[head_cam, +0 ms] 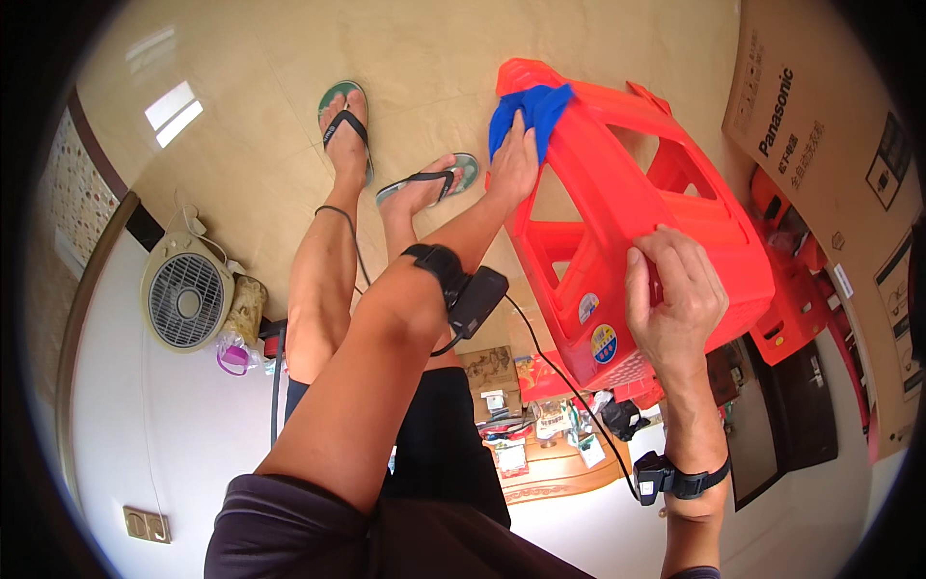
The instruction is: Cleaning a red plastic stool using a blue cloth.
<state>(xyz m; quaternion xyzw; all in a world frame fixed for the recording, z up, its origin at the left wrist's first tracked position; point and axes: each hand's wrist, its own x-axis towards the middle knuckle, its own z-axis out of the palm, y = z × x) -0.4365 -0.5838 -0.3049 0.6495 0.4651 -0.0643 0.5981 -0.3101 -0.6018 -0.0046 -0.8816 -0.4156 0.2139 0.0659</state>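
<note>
A red plastic stool (694,239) is held tilted, its legs towards the top of the view and its perforated seat towards the bottom. My left hand (515,159) holds a blue cloth (539,108) against the end of one leg. Over at the seat end, my right hand (676,300) grips the stool with curled fingers; the fingertips are partly hidden. Two round stickers are on the stool's side, left of my right hand. Each forearm wears a strapped black device, and a black cable runs between them.
My feet in flip-flops (463,174) are on the tiled floor (253,65). A box fan (189,293) stands at left. At right are a large Panasonic cardboard box (817,108) and more red plastic stools (792,326). Behind the stool, a wooden cabinet (564,474) bears packets and bags.
</note>
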